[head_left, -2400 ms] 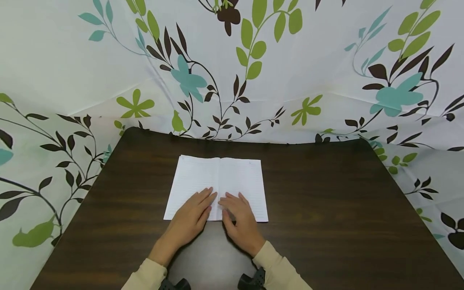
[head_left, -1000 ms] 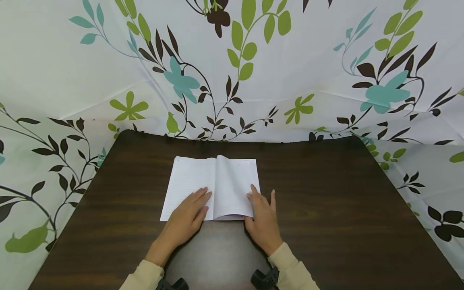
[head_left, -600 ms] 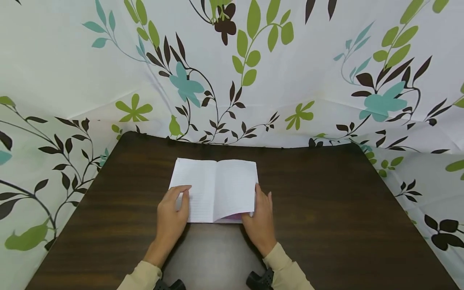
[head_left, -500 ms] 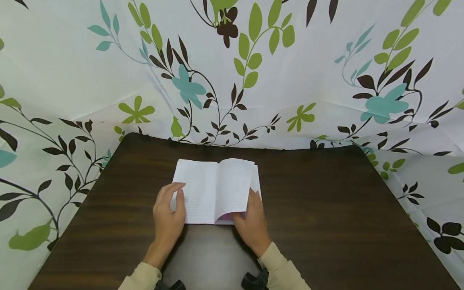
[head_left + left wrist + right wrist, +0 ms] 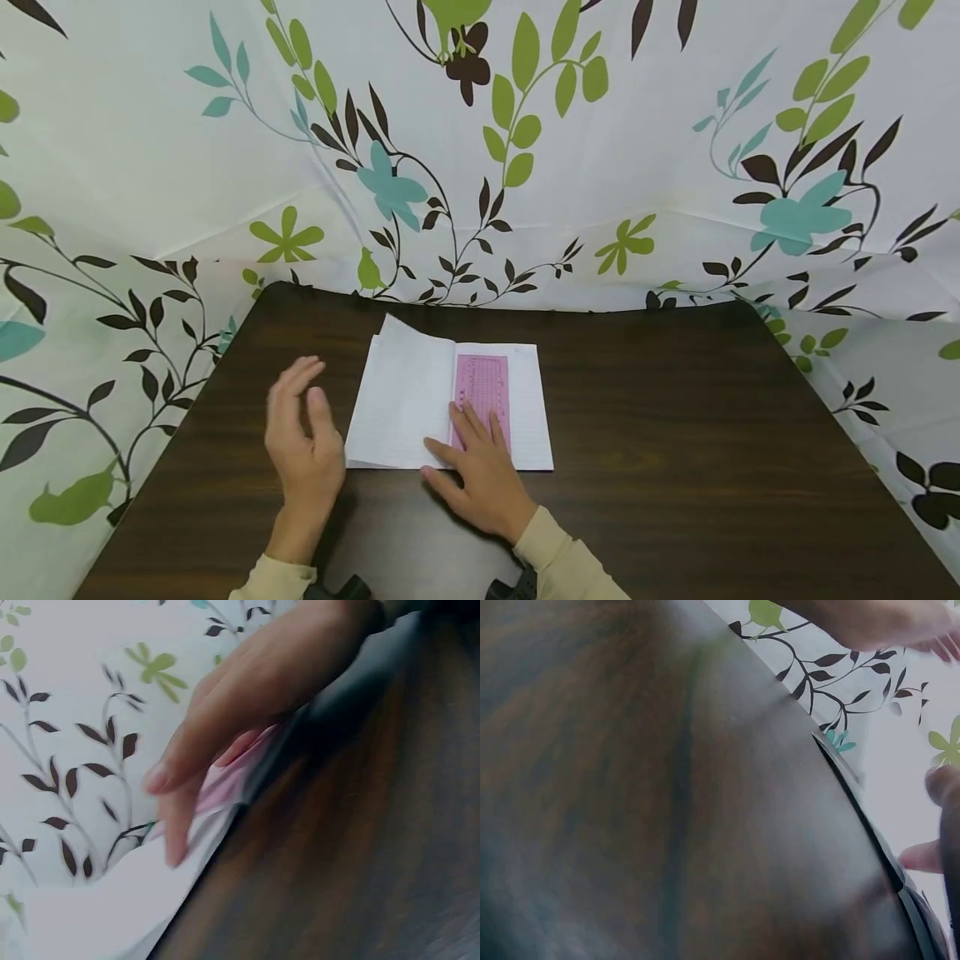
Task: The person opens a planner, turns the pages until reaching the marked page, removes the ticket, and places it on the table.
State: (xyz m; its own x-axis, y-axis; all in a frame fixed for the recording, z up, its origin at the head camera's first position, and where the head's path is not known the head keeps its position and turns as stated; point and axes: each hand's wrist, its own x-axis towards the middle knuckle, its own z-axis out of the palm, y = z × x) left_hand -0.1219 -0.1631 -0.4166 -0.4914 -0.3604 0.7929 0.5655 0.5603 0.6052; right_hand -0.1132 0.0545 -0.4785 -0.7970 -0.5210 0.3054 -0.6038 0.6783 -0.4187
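An open lined notebook (image 5: 529, 392) lies on the table, its left leaf (image 5: 401, 400) lifted a little at the far corner. Against the fold, on the right-hand page, is a pink printed slip (image 5: 483, 379). My right hand (image 5: 483, 483) rests on the slip's near end with fingers spread, covering part of it. Raised just left of the notebook, my left hand (image 5: 303, 442) has extended fingers and holds nothing. The left wrist view has a strip of pink paper (image 5: 229, 780) behind a hand. At the right wrist view's edge, fingertips (image 5: 922, 857) touch the white page.
The dark wood table (image 5: 675, 417) extends to both sides of the notebook. A white cloth with leaf and flower prints (image 5: 637, 125) hangs behind it and down the sides. Dark wrist devices (image 5: 513, 587) sit at the cuffs.
The lifted page has gone over to the left, uncovering the pink slip. My right hand has come down on the slip; my left hand has moved left, off the notebook.
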